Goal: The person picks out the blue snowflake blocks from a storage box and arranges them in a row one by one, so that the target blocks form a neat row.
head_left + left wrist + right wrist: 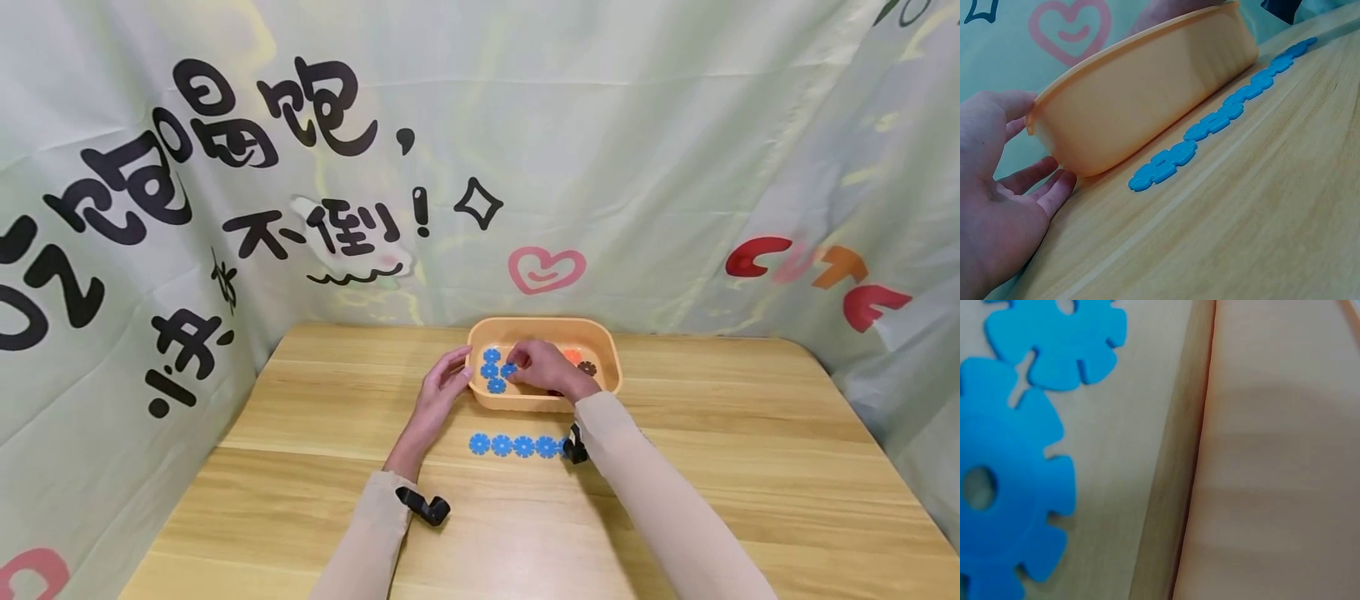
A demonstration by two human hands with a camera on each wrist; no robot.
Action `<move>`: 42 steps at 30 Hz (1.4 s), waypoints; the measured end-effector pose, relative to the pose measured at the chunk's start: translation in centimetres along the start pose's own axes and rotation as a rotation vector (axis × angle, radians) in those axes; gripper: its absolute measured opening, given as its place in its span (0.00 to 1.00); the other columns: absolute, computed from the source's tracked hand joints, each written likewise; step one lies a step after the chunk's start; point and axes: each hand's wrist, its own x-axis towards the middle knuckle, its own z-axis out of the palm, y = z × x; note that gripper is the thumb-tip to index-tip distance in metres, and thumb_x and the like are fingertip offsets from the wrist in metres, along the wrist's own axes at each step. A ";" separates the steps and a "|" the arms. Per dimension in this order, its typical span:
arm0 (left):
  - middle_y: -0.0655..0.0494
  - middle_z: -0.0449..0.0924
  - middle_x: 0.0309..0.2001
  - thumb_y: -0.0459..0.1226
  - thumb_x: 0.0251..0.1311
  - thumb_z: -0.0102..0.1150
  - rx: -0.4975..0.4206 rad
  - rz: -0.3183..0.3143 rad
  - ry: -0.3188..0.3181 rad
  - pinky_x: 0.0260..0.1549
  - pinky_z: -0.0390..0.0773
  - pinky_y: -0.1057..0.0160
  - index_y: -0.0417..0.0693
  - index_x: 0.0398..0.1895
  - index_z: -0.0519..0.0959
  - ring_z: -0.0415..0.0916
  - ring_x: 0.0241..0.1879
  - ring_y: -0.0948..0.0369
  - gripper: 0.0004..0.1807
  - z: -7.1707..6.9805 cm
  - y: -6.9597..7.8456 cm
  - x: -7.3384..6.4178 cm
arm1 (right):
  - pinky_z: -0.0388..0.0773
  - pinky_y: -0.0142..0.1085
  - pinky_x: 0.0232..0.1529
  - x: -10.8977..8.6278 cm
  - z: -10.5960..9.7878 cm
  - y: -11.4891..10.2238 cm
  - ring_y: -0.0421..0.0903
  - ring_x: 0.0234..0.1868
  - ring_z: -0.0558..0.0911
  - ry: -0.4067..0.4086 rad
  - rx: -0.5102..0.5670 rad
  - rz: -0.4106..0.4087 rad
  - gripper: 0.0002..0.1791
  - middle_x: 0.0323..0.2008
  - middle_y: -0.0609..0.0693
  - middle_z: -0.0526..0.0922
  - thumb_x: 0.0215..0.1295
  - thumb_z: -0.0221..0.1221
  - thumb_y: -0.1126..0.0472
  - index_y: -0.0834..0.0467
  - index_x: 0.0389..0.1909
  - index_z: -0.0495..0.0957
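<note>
An orange plastic bin (544,403) stands near the table's back edge. My left hand (444,385) is at its left end, fingers resting against the rim and end wall; in the left wrist view the left hand (1007,181) shows lightly bent fingers touching it. Inside the bin, my right hand (543,367) pinches a blue notched disc (508,372) between its fingertips. Several more blue discs (491,370) lie left of it. The right hand is out of sight in the right wrist view, which shows two blue discs (1016,469) beside the bin's wall (1279,462).
In front of the bin, several blue discs (523,447) lie in a row; the right cuff hides the row's right end. A brown disc (587,368) and an orange piece (573,356) are at the bin's right. A printed curtain (637,208) hangs behind the wooden table (315,500).
</note>
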 end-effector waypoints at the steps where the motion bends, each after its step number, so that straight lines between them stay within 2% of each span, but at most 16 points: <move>1: 0.41 0.68 0.71 0.37 0.76 0.55 -0.001 -0.002 -0.001 0.61 0.78 0.60 0.46 0.73 0.70 0.70 0.68 0.48 0.24 0.0 0.0 0.0 | 0.79 0.43 0.48 -0.1 0.0 0.0 0.50 0.41 0.78 0.003 0.016 0.009 0.14 0.39 0.55 0.81 0.62 0.71 0.65 0.64 0.47 0.81; 5: 0.41 0.68 0.71 0.37 0.77 0.55 -0.001 0.000 -0.001 0.60 0.78 0.62 0.46 0.73 0.70 0.70 0.68 0.49 0.24 0.1 -0.1 0.1 | 0.77 0.40 0.42 -0.4 -0.1 -0.1 0.50 0.36 0.77 0.022 0.055 0.022 0.13 0.36 0.54 0.80 0.64 0.69 0.67 0.63 0.45 0.77; 12: 0.40 0.68 0.70 0.40 0.75 0.58 -0.003 0.016 -0.011 0.59 0.79 0.62 0.48 0.72 0.72 0.69 0.68 0.47 0.25 0.0 -0.1 0.0 | 0.78 0.38 0.38 -0.7 -0.4 -0.1 0.49 0.35 0.78 0.049 0.062 0.012 0.06 0.36 0.55 0.83 0.72 0.61 0.67 0.61 0.46 0.75; 18: 0.42 0.69 0.70 0.41 0.76 0.57 0.006 0.011 -0.013 0.60 0.78 0.61 0.49 0.72 0.72 0.70 0.68 0.49 0.24 0.1 -0.1 0.0 | 0.79 0.37 0.32 -1.7 -1.0 -0.5 0.54 0.36 0.82 0.081 0.164 0.019 0.05 0.37 0.58 0.82 0.75 0.57 0.68 0.61 0.48 0.76; 24: 0.42 0.69 0.70 0.40 0.76 0.56 0.013 0.030 -0.010 0.60 0.78 0.61 0.49 0.72 0.72 0.69 0.68 0.47 0.24 0.1 -0.2 0.0 | 0.86 0.44 0.38 -2.6 -1.8 -1.1 0.58 0.39 0.84 0.119 0.201 0.023 0.07 0.40 0.57 0.81 0.76 0.57 0.68 0.59 0.50 0.77; 31: 0.41 0.69 0.70 0.40 0.76 0.57 0.015 0.022 -0.003 0.60 0.78 0.62 0.51 0.71 0.73 0.70 0.68 0.47 0.23 0.0 -0.2 -0.1 | 0.86 0.54 0.44 -4.1 -2.4 -1.8 0.63 0.42 0.85 0.144 0.274 -0.020 0.08 0.42 0.59 0.82 0.75 0.58 0.68 0.60 0.51 0.77; 37: 0.38 0.65 0.72 0.38 0.76 0.56 0.010 0.004 -0.009 0.61 0.77 0.61 0.46 0.73 0.69 0.66 0.70 0.43 0.25 0.0 -0.1 0.0 | 0.86 0.58 0.43 -5.8 -3.1 -2.2 0.66 0.39 0.85 0.190 0.302 -0.071 0.08 0.40 0.59 0.82 0.74 0.58 0.69 0.60 0.51 0.77; 42: 0.35 0.64 0.72 0.35 0.77 0.53 0.015 -0.006 -0.010 0.61 0.77 0.61 0.42 0.74 0.68 0.65 0.71 0.41 0.25 0.0 0.0 0.2 | 0.86 0.60 0.38 -7.1 -3.2 -2.2 0.67 0.37 0.84 0.213 0.355 -0.076 0.09 0.40 0.63 0.82 0.74 0.58 0.69 0.59 0.51 0.77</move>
